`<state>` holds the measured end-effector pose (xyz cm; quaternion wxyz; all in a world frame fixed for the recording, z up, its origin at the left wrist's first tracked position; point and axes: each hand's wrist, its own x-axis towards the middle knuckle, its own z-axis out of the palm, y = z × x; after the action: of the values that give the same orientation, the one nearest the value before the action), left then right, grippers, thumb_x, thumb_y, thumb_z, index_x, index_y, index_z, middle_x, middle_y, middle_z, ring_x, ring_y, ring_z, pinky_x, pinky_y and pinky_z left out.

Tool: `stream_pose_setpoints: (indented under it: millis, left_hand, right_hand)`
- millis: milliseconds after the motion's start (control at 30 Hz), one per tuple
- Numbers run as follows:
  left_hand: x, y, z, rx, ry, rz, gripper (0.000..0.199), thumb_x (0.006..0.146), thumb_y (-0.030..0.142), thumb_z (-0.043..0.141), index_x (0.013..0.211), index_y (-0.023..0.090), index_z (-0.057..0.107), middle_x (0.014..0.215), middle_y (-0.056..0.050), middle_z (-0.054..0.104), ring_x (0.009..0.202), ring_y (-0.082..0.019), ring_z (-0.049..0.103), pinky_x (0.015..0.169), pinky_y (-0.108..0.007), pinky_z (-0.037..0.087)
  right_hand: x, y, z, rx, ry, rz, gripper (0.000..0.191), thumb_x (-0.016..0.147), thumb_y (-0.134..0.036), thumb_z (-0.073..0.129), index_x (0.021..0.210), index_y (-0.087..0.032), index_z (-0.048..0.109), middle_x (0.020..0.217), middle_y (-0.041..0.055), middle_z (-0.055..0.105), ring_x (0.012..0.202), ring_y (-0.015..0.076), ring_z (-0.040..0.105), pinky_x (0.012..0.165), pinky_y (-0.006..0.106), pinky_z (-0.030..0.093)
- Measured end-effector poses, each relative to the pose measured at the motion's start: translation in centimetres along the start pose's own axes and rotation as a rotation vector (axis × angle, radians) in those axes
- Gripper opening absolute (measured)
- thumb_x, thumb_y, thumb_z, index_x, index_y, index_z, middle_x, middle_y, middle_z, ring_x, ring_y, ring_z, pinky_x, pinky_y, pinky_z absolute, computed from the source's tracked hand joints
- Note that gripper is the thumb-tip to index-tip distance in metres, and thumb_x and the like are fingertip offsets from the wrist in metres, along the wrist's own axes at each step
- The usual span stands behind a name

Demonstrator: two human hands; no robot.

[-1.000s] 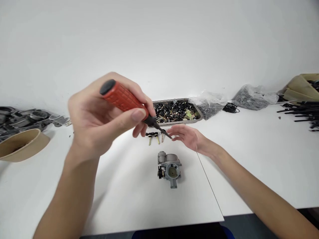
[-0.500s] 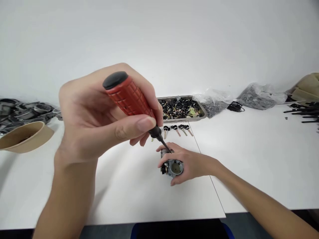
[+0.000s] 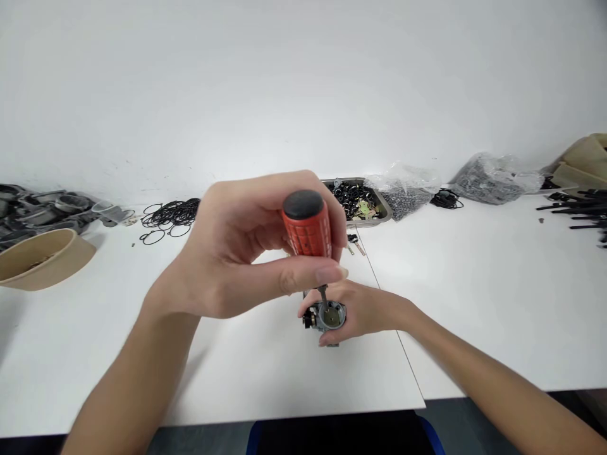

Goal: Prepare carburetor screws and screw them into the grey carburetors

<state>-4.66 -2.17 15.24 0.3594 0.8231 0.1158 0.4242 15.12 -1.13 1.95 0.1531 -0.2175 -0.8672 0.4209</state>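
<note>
My left hand (image 3: 256, 253) is wrapped round the red handle of a screwdriver (image 3: 308, 234) with a black end cap. The shaft points down, and its tip is at the round opening of a small metal carburetor-like part (image 3: 332, 316). On the white table, my right hand (image 3: 353, 309) grips that part from the right side, thumb at the front and fingers behind. A black and brass fitting (image 3: 310, 318) sticks out at the part's left.
Behind my left hand lies a metal tray (image 3: 386, 212) of small parts. Plastic bags (image 3: 493, 180) and black rods (image 3: 585, 205) are at the right. Black rings (image 3: 165, 218), a beige bowl (image 3: 71, 259) and dark metal parts (image 3: 47, 208) are at the left. Small keys-like pieces (image 3: 358, 244) lie near the tray.
My left hand and the screwdriver have moved right and down; the tool is more upright, its tip shifted from the part's rear to its round opening. The black rings have come into view.
</note>
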Motion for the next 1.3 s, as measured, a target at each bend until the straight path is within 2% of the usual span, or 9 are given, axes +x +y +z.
stream_pose_setpoints:
  millis: [100,233,433,567,733,933,1100,1233,1300]
  left_hand:
    - [-0.1,-0.2,0.4,-0.035,-0.008,-0.106,0.024,0.071,0.001,0.07,0.093,0.012,0.068,0.079,-0.007,0.063,0.067,-0.021,0.064,0.048,-0.032,0.055]
    - [0.1,-0.4,0.9,-0.08,-0.006,-0.21,0.021,0.067,0.007,0.077,0.082,0.02,0.069,0.075,-0.006,0.067,0.066,-0.021,0.064,0.05,-0.031,0.054]
    - [0.3,-1.3,1.3,-0.006,-0.133,-0.18,0.019,0.075,0.011,0.07,0.091,0.019,0.066,0.079,-0.005,0.066,0.065,-0.02,0.065,0.054,-0.031,0.056]
    - [0.4,-1.4,1.4,0.044,-0.15,-0.174,0.018,0.077,0.013,0.068,0.092,0.022,0.066,0.079,-0.004,0.066,0.064,-0.018,0.064,0.053,-0.029,0.055]
    - [0.3,-1.5,1.7,0.03,-0.082,-0.174,0.012,0.074,0.016,0.071,0.083,0.025,0.069,0.075,-0.003,0.068,0.061,-0.019,0.064,0.05,-0.029,0.052]
    - [-0.2,-1.8,2.6,0.003,0.153,-0.168,0.008,0.071,0.025,0.075,0.076,0.024,0.069,0.066,-0.003,0.065,0.061,-0.021,0.064,0.05,-0.032,0.051]
    - [0.3,-1.6,1.8,-0.071,-0.057,-0.2,0.013,0.072,0.017,0.073,0.08,0.025,0.07,0.074,-0.004,0.068,0.064,-0.021,0.064,0.051,-0.032,0.051]
    - [0.5,-1.5,1.5,-0.063,-0.038,-0.229,0.013,0.071,0.015,0.074,0.079,0.023,0.07,0.074,-0.004,0.068,0.063,-0.02,0.064,0.051,-0.03,0.05]
    - [0.4,-1.4,1.5,-0.015,-0.068,-0.249,0.012,0.072,0.016,0.073,0.082,0.022,0.069,0.076,-0.003,0.068,0.063,-0.019,0.065,0.052,-0.029,0.051]
  right_hand:
    - [-0.1,-0.1,0.0,-0.015,0.008,0.01,0.042,0.072,-0.033,0.078,0.112,-0.031,0.066,0.126,0.0046,0.049,0.118,0.025,0.049,0.097,0.034,0.044]
    - [-0.1,0.0,0.1,-0.001,0.023,0.006,0.043,0.071,-0.034,0.079,0.112,-0.03,0.066,0.123,0.0045,0.052,0.117,0.0246,0.05,0.096,0.033,0.046]
    - [-0.1,0.1,0.2,0.044,0.013,0.015,0.042,0.072,-0.035,0.078,0.111,-0.029,0.066,0.112,0.0039,0.059,0.108,0.0245,0.056,0.096,0.036,0.046]
    - [-0.1,0.2,0.2,0.036,0.015,0.015,0.042,0.071,-0.035,0.079,0.111,-0.029,0.066,0.11,0.0043,0.06,0.108,0.0252,0.055,0.097,0.038,0.045]
    - [-0.1,0.2,0.2,0.005,0.017,0.001,0.042,0.071,-0.035,0.079,0.11,-0.03,0.066,0.11,0.0036,0.06,0.11,0.025,0.054,0.098,0.038,0.043]
    - [-0.1,0.1,0.1,-0.029,0.009,-0.02,0.04,0.072,-0.038,0.078,0.11,-0.028,0.066,0.111,0.0042,0.059,0.111,0.0246,0.053,0.098,0.036,0.043]
    - [0.0,0.1,0.0,-0.047,0.003,-0.016,0.04,0.073,-0.039,0.078,0.109,-0.029,0.066,0.111,0.0042,0.059,0.11,0.0246,0.053,0.098,0.036,0.043]
    - [0.0,0.0,0.0,-0.049,-0.005,-0.019,0.038,0.075,-0.038,0.076,0.11,-0.028,0.065,0.109,0.0042,0.059,0.11,0.0245,0.053,0.099,0.037,0.042]
    - [0.0,-0.1,0.0,-0.048,-0.016,-0.007,0.038,0.075,-0.038,0.076,0.11,-0.028,0.065,0.108,0.0044,0.059,0.109,0.0245,0.053,0.099,0.037,0.042]
